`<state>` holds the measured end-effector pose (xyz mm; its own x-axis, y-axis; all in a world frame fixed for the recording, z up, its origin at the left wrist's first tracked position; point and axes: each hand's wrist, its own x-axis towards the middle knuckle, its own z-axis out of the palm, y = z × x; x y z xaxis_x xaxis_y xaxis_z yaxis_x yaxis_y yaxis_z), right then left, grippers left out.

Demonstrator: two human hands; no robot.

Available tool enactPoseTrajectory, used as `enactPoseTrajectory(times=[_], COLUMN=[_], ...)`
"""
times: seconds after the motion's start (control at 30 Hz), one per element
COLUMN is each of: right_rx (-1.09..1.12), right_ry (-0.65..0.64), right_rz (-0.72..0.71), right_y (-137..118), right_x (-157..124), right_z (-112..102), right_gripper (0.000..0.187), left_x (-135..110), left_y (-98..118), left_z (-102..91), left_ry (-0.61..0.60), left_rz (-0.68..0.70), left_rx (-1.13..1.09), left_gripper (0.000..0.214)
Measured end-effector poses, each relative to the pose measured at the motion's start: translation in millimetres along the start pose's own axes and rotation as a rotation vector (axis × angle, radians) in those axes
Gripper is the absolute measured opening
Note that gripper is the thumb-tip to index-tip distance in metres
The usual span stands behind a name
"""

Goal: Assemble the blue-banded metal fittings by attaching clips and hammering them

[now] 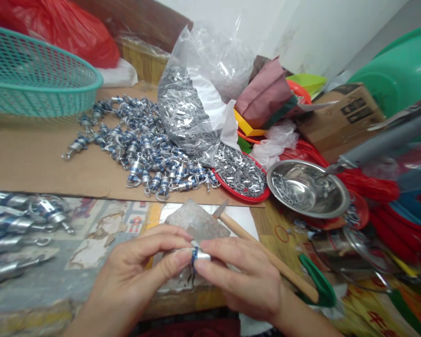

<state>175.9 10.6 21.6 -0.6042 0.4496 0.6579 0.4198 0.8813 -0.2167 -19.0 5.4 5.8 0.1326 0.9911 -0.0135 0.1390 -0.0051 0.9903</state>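
Between my fingertips is a small blue and silver metal fitting (200, 255), partly covered by them. My left hand (150, 262) pinches its left side with thumb and forefinger, while my right hand (243, 271) grips its silver end. Both hands are over a grey metal block (194, 220) near the table's front edge. A hammer's wooden handle (266, 252) lies slanting behind and beside my right hand. To the left, several larger-looking blue and silver fittings (12, 243) with rings and levers rest in a row on the worn table covering.
A heap of similar fittings (143, 145) covers the cardboard (28, 159). Behind are a plastic bag of small metal pieces (185, 107), a red plate (228, 187) of the same pieces and a steel bowl (331, 201). A turquoise basket (42, 79) stands at left, a carton (340, 121) at right.
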Motion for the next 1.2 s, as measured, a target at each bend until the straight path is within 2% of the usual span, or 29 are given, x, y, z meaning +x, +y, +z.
enactPoseTrajectory(times=[0.2, 0.4, 0.5, 0.53, 0.6, 0.63, 0.7, 0.73, 0.77, 0.8, 0.87, 0.93, 1.07, 1.2], right_rx=[0.159, 0.326, 0.344, 0.341, 0.359, 0.363, 0.216, 0.094, -0.151, -0.253, -0.357, -0.407, -0.455, -0.442], right_ry=[0.070, 0.118, 0.139, 0.116, -0.012, -0.090, -0.182, -0.181, -0.145, -0.141, -0.178, -0.241, -0.294, -0.227], right_rz=[0.198, 0.350, 0.406, 0.421, 0.449, 0.463, 0.534, 0.580, 0.671, 0.728, 0.797, 0.841, 0.869, 0.871], right_y=[-8.0, -10.1, -13.6, -14.3, -10.4, -4.0, 20.2, 37.6, 57.3, 78.0, 116.2, 142.9, 161.3, 167.0], right_x=[0.4, 6.0, 8.3, 9.5, 12.2, 13.4, 14.5, 14.0, 12.6, 10.5, 5.1, -0.3, -6.1, -7.8], right_z=[5.5, 8.3, 7.3, 5.7, 0.3, -3.3, -11.1, -14.7, -17.7, -20.0, -21.8, -20.6, -19.2, -27.6], right_gripper=[0.020, 0.015, 0.015, 0.014, 0.012, 0.011, 0.012, 0.014, 0.017, 0.021, 0.020, 0.014, 0.014, 0.021], left_x=[-0.5, -7.4, -12.0, -12.8, -12.9, -12.4, -11.2, -10.7, -10.5, -10.5, -10.6, -10.3, -6.5, -2.3], left_y=[6.0, 10.5, 12.5, 12.7, 11.5, 10.2, 7.2, 5.9, 4.9, 4.2, 3.6, 3.1, -0.4, -3.1], left_z=[3.0, 19.5, 26.6, 27.8, 28.5, 28.1, 26.6, 25.8, 25.2, 24.8, 24.5, 24.6, 23.4, 20.0], left_ry=[-0.031, 0.181, 0.266, 0.270, 0.263, 0.257, 0.236, 0.219, 0.202, 0.186, 0.151, 0.117, 0.065, 0.019], left_rz=[-0.110, -0.271, -0.359, -0.364, -0.342, -0.331, -0.323, -0.322, -0.323, -0.325, -0.332, -0.341, -0.363, -0.367], left_rx=[-0.148, -0.360, -0.505, -0.538, -0.540, -0.522, -0.491, -0.480, -0.473, -0.473, -0.482, -0.497, -0.523, -0.580], left_gripper=[0.012, 0.006, 0.033, 0.043, 0.054, 0.055, 0.056, 0.058, 0.061, 0.063, 0.067, 0.069, 0.071, 0.075])
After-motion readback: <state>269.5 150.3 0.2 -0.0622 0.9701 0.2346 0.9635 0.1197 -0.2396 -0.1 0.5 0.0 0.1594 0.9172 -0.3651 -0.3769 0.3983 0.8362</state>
